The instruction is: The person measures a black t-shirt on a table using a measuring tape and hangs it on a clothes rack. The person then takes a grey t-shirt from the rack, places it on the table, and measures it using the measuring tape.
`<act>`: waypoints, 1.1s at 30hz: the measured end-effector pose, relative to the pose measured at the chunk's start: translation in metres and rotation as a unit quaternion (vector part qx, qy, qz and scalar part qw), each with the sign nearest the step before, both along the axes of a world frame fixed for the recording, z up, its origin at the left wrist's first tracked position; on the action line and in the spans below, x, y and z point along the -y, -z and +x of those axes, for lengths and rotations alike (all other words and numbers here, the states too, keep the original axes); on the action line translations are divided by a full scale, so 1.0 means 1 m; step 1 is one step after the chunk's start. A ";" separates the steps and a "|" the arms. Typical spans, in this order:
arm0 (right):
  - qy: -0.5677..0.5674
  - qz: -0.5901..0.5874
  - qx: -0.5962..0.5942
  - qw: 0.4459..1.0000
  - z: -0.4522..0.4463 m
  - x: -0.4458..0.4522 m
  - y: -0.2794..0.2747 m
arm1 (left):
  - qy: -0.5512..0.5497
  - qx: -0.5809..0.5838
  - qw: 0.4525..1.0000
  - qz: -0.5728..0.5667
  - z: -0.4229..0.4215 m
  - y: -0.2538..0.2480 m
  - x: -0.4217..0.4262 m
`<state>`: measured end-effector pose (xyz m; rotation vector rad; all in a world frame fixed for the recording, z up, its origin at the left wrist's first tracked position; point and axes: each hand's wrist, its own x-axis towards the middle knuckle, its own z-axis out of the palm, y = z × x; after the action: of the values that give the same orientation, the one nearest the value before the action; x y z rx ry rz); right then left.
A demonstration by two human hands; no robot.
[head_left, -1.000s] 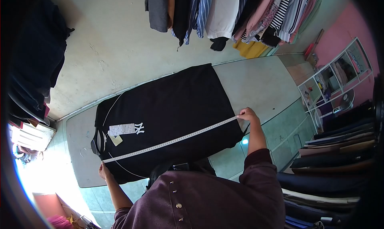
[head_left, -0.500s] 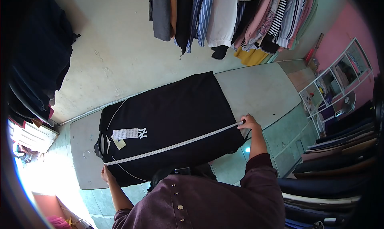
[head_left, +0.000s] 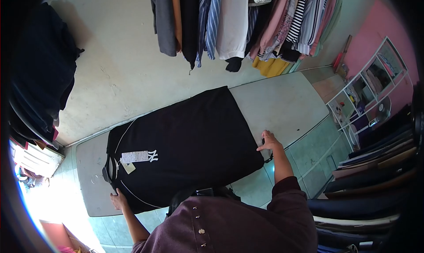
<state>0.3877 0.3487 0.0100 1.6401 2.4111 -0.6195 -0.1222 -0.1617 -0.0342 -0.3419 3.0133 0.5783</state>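
Observation:
A black shirt (head_left: 190, 138) with a white NY emblem lies flat on a long grey board, its collar towards the left. A printed label (head_left: 134, 156) and a pale tag (head_left: 129, 167) lie near its collar. My left hand (head_left: 118, 200) is open at the shirt's near shoulder, fingertips at the cloth edge. Beside the hem, my right hand (head_left: 270, 142) has its thumb and fingers curved round a small dark object, too hidden to name. No measuring tape shows across the shirt.
The grey board (head_left: 282, 105) runs along a pale wall. Garments (head_left: 232, 27) hang above it, and dark clothes (head_left: 39, 72) hang at the left. A white-framed rack (head_left: 371, 87) stands at the right, above a row of hanging trousers (head_left: 362, 186).
The white tape that stretched between my hands over the shirt is no longer visible. My left hand's fingers have spread, and my right hand has shifted slightly down with its grip wider.

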 end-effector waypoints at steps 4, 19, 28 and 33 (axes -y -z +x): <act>-0.028 0.046 -0.022 0.998 0.009 -0.003 0.003 | 0.184 -0.205 0.950 -0.145 0.067 -0.015 -0.051; -0.037 0.298 -0.520 0.800 0.017 -0.095 -0.312 | 0.285 -0.073 0.947 -0.131 0.127 -0.017 -0.090; -0.019 0.257 -0.387 0.885 0.004 -0.112 -0.138 | 0.272 -0.079 0.950 -0.130 0.130 -0.018 -0.090; -0.019 0.217 -0.226 0.949 -0.011 -0.079 0.009 | 0.286 -0.082 0.949 -0.102 0.134 -0.026 -0.092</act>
<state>0.3768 0.4277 0.0008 1.7512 3.0866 -0.5293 0.0116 -0.0692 -0.0083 0.5914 3.0995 0.2503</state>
